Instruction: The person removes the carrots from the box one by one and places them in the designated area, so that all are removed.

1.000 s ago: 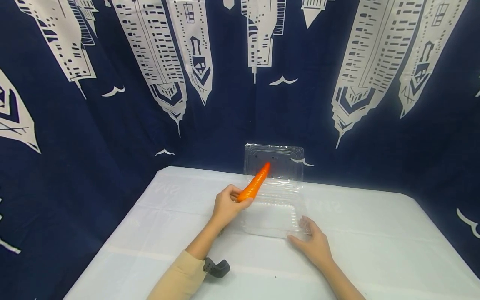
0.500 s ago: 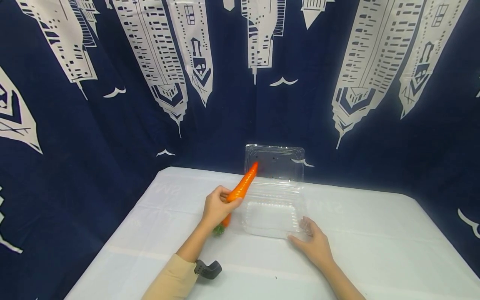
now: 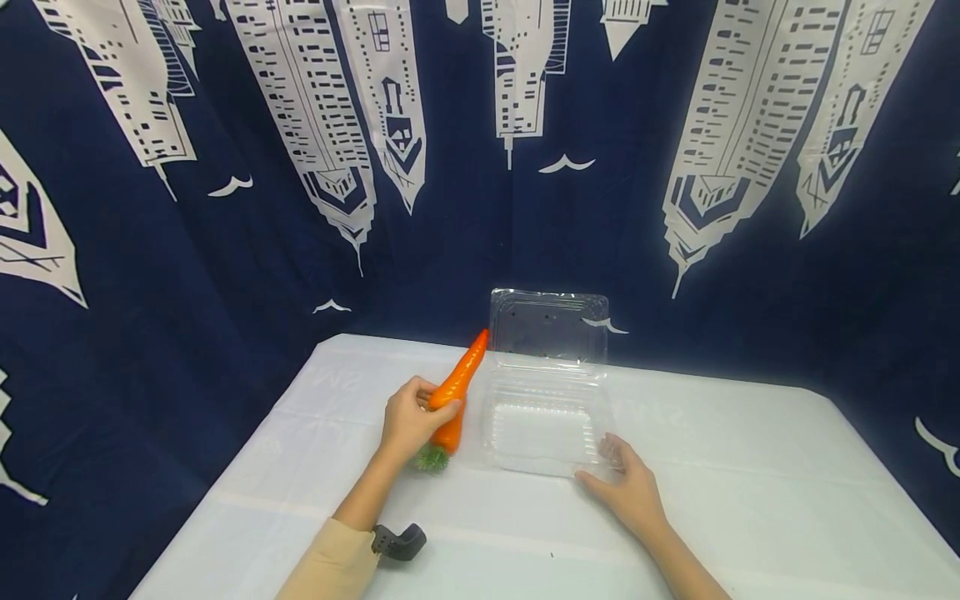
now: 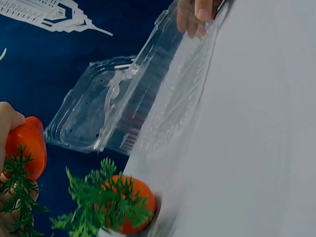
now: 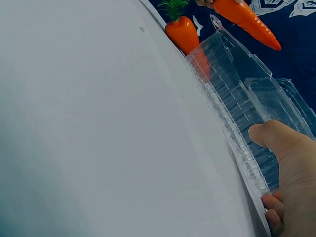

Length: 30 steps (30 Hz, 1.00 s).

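Note:
My left hand (image 3: 408, 427) grips an orange carrot (image 3: 465, 372) by its thick end, its tip slanting up and away to the right. Under that hand a second carrot (image 3: 449, 437) with a green leafy top (image 3: 432, 459) lies on the table, left of a clear plastic clamshell container (image 3: 543, 467). Green leaves also hang from the held carrot (image 4: 29, 150) in the left wrist view. My right hand (image 3: 632, 492) holds the container's near right corner, the thumb (image 5: 266, 132) over the near wall and the fingers round the side. The container's lid (image 3: 547, 327) stands raised at the back.
A white cloth (image 3: 750, 475) covers the table. Behind its far edge hangs a navy curtain (image 3: 465, 242) with white building prints. A dark wrist device (image 3: 400, 542) sits at the left sleeve (image 3: 330, 560).
My left hand has moved left with the carrot, away from over the container. The second carrot on the table has come into sight beneath it. My right hand stays put.

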Each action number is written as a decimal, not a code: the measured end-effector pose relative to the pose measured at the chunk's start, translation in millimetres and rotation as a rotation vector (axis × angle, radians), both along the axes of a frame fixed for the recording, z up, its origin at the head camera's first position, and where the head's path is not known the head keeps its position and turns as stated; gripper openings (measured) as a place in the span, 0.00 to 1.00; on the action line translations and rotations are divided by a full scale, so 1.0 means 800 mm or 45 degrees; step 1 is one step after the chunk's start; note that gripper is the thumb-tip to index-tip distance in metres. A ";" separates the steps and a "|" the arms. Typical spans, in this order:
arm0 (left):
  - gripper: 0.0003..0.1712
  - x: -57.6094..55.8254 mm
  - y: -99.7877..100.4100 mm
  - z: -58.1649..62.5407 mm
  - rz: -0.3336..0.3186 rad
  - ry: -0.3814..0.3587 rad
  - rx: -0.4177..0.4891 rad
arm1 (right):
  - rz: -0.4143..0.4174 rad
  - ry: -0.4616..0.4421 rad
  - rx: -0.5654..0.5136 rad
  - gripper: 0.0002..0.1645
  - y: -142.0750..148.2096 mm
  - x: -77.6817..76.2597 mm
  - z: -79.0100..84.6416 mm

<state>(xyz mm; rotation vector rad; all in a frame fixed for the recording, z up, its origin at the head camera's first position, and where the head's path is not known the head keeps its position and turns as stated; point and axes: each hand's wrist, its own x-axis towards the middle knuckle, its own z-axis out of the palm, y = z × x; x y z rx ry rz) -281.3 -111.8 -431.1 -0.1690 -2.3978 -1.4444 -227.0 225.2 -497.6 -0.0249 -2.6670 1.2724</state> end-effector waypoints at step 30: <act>0.21 0.003 -0.080 -0.030 0.279 -0.040 -0.245 | -0.008 -0.043 -0.004 0.57 -0.001 0.001 0.004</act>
